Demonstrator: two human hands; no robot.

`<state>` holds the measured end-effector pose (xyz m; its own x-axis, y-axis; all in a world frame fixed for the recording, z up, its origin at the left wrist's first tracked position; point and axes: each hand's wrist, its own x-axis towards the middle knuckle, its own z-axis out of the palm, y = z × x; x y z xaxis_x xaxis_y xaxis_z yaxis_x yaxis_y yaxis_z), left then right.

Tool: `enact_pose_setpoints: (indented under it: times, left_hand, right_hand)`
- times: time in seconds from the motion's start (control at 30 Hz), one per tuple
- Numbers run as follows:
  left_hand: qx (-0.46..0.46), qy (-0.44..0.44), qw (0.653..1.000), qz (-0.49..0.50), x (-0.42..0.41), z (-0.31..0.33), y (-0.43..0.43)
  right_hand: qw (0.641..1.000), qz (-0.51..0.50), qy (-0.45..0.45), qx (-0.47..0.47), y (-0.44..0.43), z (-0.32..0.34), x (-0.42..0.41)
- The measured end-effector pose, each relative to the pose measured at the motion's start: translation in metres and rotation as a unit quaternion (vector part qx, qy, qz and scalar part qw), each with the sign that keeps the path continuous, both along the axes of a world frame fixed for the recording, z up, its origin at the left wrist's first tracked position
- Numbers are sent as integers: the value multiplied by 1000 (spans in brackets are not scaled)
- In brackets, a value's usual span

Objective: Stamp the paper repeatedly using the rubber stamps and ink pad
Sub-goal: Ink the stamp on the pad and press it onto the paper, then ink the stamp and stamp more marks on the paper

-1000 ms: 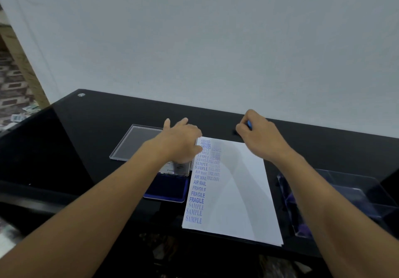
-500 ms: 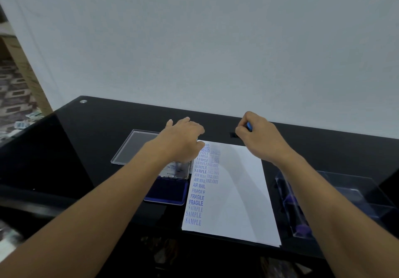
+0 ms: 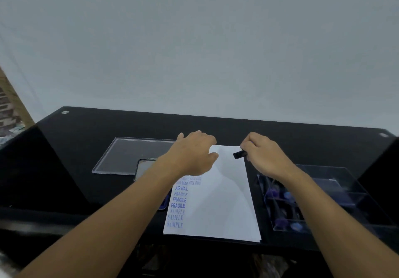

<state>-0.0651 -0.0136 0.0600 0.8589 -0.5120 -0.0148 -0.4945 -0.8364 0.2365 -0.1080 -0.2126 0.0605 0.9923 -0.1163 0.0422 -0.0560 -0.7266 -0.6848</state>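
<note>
1. The right hand (image 3: 265, 157) pinches a small black rubber stamp (image 3: 240, 154) between the thumb and curled fingers. The dark block juts out from the left side of the grip.
2. The paper (image 3: 224, 202) lies flat on the black table (image 3: 86, 131), and its far right corner sits directly under the grip. Whether the stamp touches the sheet cannot be told.
3. Blue prints fill the column of the sheet farthest from the grip. The white area beneath and nearer than the stamp is bare.
4. Across the sheet from the grip, the left hand (image 3: 194, 154) rests on the far left corner with fingers relaxed, holding nothing.
5. The stamp looks light and rigid. It is probably best held by its upper sides, clear of the rubber face, which would smear fingers.
6. The paper looks thin and limp and would likely slide on the glossy table, so a pinning hand makes sense.
7. The ink pad (image 3: 164, 202) lies beyond the left forearm from the grip and is mostly hidden, with only a blue edge showing.
8. A clear box (image 3: 354, 193) of other stamps sits just behind the gripping wrist.
</note>
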Motion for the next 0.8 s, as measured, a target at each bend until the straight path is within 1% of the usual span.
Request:
enact_pose_setpoints:
  times: [0.2, 0.5, 0.67, 0.8]
  left_hand:
    - [-14, 17, 999, -47, -11, -9, -63]
    - [-55, 10, 992, -115, -18, -31, -151]
    - [-54, 16, 991, -125, -22, -46, -182]
    - [-43, 11, 992, -116, -28, -60, -192]
  right_hand:
    - [998, -45, 20, -37, -67, -8, -22]
    - [988, -145, 16, -44, -160, -21, -47]
    - [978, -170, -6, -123, -185, -34, -56]
    - [970, -182, 30, -156, -190, -55, -59]
